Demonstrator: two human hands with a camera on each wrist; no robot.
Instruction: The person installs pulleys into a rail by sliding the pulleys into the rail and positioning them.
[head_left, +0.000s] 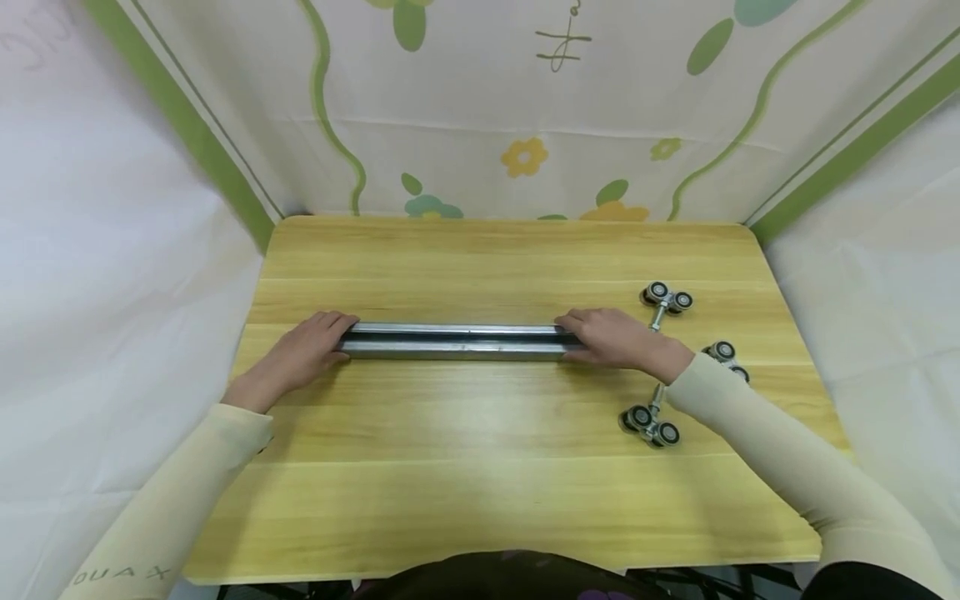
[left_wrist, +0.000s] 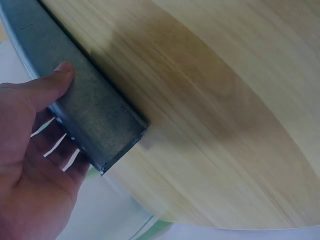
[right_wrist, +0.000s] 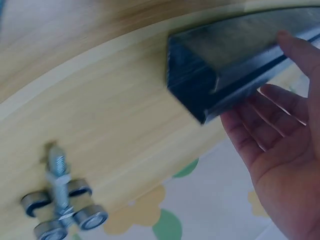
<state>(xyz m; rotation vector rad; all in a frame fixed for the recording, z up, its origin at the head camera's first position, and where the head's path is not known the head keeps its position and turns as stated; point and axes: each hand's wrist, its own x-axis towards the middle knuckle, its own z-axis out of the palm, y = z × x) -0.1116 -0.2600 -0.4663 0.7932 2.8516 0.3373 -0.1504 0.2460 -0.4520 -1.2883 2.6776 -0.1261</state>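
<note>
A metal channel rail (head_left: 457, 348) lies lengthwise across the middle of the table, with its slot facing up in the head view. My left hand (head_left: 303, 354) grips its left end, the thumb on the near side wall and the fingers along the far side. At the right end, my right hand (head_left: 617, 338) holds the rail the same way. The right wrist view looks into the rail's hollow end (right_wrist: 192, 75). Beside my right forearm lie three roller trolleys with bolts: one farther back (head_left: 658, 291), one partly behind the sleeve (head_left: 723, 351), one nearer (head_left: 640, 417).
The wooden table (head_left: 450, 483) has its near edge close to the person's body. White cloth with printed flowers (head_left: 465, 100) rises behind the table, and plain white cloth (head_left: 112, 292) hangs at both sides.
</note>
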